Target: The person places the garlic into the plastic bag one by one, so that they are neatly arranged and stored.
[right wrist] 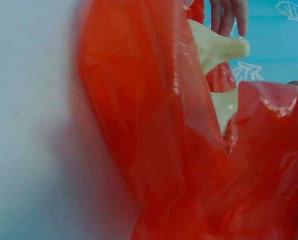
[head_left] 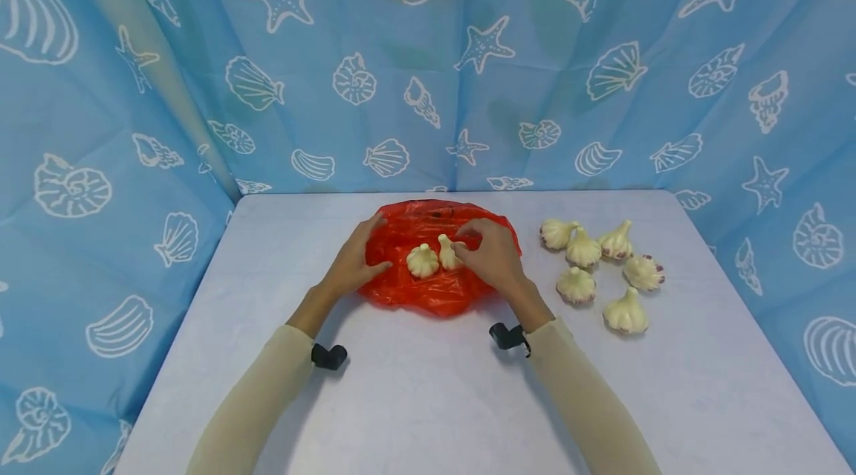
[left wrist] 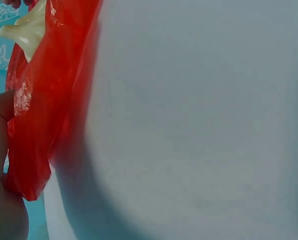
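A crumpled red plastic bag (head_left: 428, 300) is spread on the white table, with two pale garlic bulbs on it: a left bulb (head_left: 422, 261) and a right bulb (head_left: 446, 256). My left hand (head_left: 348, 256) lies at the bag's left edge, thumb and fingers spread apart. In the left wrist view its thumb (left wrist: 1, 105) touches the red plastic. Over the bag's right side is my right hand (head_left: 495, 252), its thumb tip right at the right bulb and its fingers bent loosely above. Red plastic hides most of this hand in the right wrist view.
Several more garlic bulbs (head_left: 580, 248) lie loosely grouped to the right of the bag, near my right forearm. A blue curtain (head_left: 414, 125) with white shell prints stands around the table's (head_left: 414, 401) back and sides. Black wrist mounts (head_left: 329, 357) sit on both wrists.
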### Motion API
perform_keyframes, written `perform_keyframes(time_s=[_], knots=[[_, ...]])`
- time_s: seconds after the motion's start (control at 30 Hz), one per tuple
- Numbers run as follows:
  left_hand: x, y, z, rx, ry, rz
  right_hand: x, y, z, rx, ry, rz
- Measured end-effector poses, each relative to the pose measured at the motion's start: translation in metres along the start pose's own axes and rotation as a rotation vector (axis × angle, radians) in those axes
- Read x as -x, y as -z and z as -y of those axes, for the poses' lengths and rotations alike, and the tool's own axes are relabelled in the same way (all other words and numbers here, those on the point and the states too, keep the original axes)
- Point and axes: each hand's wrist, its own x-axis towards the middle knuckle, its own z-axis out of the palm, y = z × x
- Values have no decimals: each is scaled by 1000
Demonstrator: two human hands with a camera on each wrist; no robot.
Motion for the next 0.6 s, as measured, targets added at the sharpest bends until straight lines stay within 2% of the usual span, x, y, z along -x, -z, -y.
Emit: perform_keyframes(time_s=[0.2, 0.37, 0.43, 0.6], knots=[[-8, 2, -4, -13, 78, -10, 1, 8, 3, -20, 76, -80], [-9, 3, -3, -14, 110, -64, 4, 10, 3, -22, 78, -84], [-8, 3, -3, 17, 107, -109, 4, 12, 1, -9, 63, -83], [-10, 4, -7, 81, 53, -217, -1, 21, -5, 75, 21, -78]])
